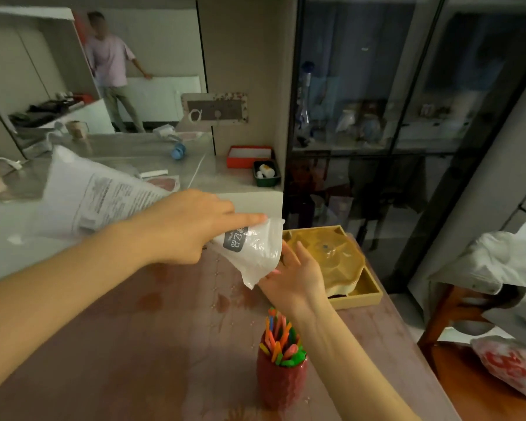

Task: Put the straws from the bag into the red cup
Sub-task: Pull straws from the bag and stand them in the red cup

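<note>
A red textured cup (281,379) stands on the pinkish table near the front, filled with several colourful straws (281,340) that stick up out of it. Above and behind it hangs a clear plastic bag (252,252) with a grey label; it looks crumpled and I see no straws inside. My left hand (189,227) grips the bag's top, with the index finger stretched along it. My right hand (295,275) is under the bag's lower end, fingers spread, touching the plastic.
A yellow lidded tray (359,294) sits at the table's far right edge. A white ledge behind carries a printed plastic packet (104,196), a red box (248,156) and a green tub (266,173). A glass cabinet (377,117) stands at right. A person stands in the far room.
</note>
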Tool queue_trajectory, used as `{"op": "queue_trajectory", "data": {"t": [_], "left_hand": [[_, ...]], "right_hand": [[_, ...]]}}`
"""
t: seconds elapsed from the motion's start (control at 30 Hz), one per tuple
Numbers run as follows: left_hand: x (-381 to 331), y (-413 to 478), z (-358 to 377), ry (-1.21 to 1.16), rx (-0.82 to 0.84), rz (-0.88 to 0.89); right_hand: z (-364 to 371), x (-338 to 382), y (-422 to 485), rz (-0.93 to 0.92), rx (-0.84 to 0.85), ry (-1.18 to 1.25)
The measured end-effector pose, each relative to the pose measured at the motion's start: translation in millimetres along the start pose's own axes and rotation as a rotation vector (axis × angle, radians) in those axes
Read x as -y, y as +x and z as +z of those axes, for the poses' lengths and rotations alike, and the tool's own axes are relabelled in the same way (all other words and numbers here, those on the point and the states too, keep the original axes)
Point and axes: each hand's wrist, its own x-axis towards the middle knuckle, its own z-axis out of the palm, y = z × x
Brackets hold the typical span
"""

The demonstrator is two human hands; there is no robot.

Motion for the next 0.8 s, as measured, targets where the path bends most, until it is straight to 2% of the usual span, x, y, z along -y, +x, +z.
{"op": "queue_trajectory", "data": {"t": [0.07, 0.17, 0.4, 0.63, 0.73, 0.8], "left_hand": [[-4, 16, -11, 0.139, 0.115, 0.079], [-11, 32, -21, 0.244, 0.256, 0.106], [-9, 41, -35, 0.243, 0.361, 0.051], [-6, 41, -47, 0.254, 0.334, 0.026], [-5, 30, -38, 0.187, 0.289, 0.002], [-3, 18, -27, 0.066, 0.215, -0.078]], "right_hand": [[4, 1, 3, 0.016, -0.003, 0.091], [4, 0, 6, 0.076, -0.010, 0.162], [-1, -8, 8, 0.083, -0.059, 0.158], [7, -15, 4, 0.168, -0.024, 0.218], [6, -11, 4, 0.159, 0.031, 0.271], [2, -9, 1, 0.137, 0.061, 0.303]]}}
